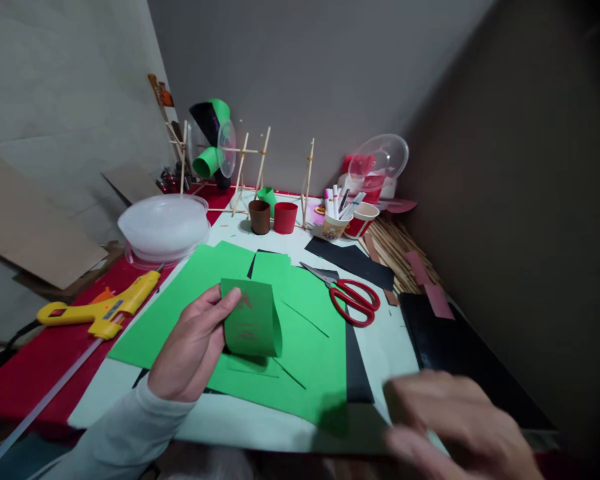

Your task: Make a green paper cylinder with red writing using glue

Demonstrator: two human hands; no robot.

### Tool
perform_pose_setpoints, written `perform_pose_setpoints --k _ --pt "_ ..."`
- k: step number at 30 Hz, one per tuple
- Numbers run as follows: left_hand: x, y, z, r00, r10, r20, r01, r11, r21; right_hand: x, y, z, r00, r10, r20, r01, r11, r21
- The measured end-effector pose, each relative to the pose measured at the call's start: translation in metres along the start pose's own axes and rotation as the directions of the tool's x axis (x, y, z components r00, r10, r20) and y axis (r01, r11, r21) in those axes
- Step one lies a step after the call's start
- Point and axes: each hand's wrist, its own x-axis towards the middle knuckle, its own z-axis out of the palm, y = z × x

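Note:
My left hand (193,347) pinches a curled strip of green paper (253,319) and holds it up above larger green paper sheets (310,353) lying on the table. Faint reddish marks show on the strip. My right hand (455,423) is at the lower right, close to the camera and smeared by motion, over the table's front edge; its fingers cannot be made out and nothing is seen in it. Red-handled scissors (353,298) lie shut on the green and black sheets, just right of the strip.
A yellow glue gun (100,308) lies at the left on red cloth. A white lidded bowl (164,227) stands behind it. Brown and red cups (273,217), marker cups (347,217), stick frames (250,173), black paper (353,261) and bamboo sticks (397,250) crowd the back.

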Motion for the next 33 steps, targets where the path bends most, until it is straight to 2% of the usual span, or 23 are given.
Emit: perform_pose_setpoints --k 1,2,4,5,8,10,13,16,19,23,26,30,33 --pt "-0.003 0.001 0.003 0.999 0.037 0.015 -0.037 0.999 0.028 0.015 -0.007 0.002 0.994 0.074 -0.085 -0.077 0.997 -0.026" --pt "-0.006 0.002 0.006 0.998 0.057 0.033 -0.058 0.997 0.048 0.030 -0.012 0.004 0.986 0.091 -0.136 -0.094 0.995 -0.014" --pt "-0.010 0.006 0.013 0.995 0.071 0.066 -0.077 0.994 0.078 0.060 -0.015 0.008 0.978 0.122 -0.167 -0.121 0.992 0.017" --pt "-0.011 0.008 0.017 0.994 0.077 0.083 -0.084 0.992 0.091 0.073 -0.015 0.010 0.981 0.134 -0.142 -0.133 0.991 0.017" --pt "-0.012 0.016 0.030 0.985 0.099 0.142 -0.117 0.985 0.125 0.099 -0.008 0.016 0.992 0.115 0.044 -0.116 0.993 0.032" --pt "-0.009 0.021 0.037 0.979 0.126 0.160 -0.150 0.978 0.147 0.109 -0.002 0.021 0.994 0.089 0.069 -0.091 0.995 0.034" --pt "-0.003 0.023 0.041 0.966 0.227 0.122 -0.247 0.951 0.186 0.115 0.008 0.027 0.995 0.092 -0.038 -0.089 0.993 0.072" --pt "0.003 0.021 0.037 0.937 0.334 0.101 -0.349 0.899 0.263 0.118 0.020 0.031 0.973 0.120 -0.196 -0.099 0.989 0.113" --pt "0.007 0.019 0.032 0.934 0.346 0.090 -0.355 0.863 0.359 0.117 0.029 0.033 0.948 0.125 -0.294 -0.100 0.990 0.097" --pt "0.005 0.017 0.028 0.948 0.309 0.069 -0.310 0.864 0.396 0.113 0.031 0.035 0.943 0.161 -0.290 -0.149 0.987 0.062" --pt "0.000 0.015 0.028 0.949 0.295 0.111 -0.314 0.866 0.389 0.111 0.030 0.036 0.945 0.157 -0.286 -0.149 0.988 0.051" --pt "-0.006 0.012 0.031 0.911 0.368 0.186 -0.412 0.807 0.422 0.109 0.030 0.038 0.943 0.088 -0.323 -0.085 0.996 0.021" --pt "-0.007 0.011 0.034 0.880 0.416 0.228 -0.473 0.734 0.488 0.107 0.031 0.040 0.952 0.023 -0.305 -0.025 1.000 -0.003"
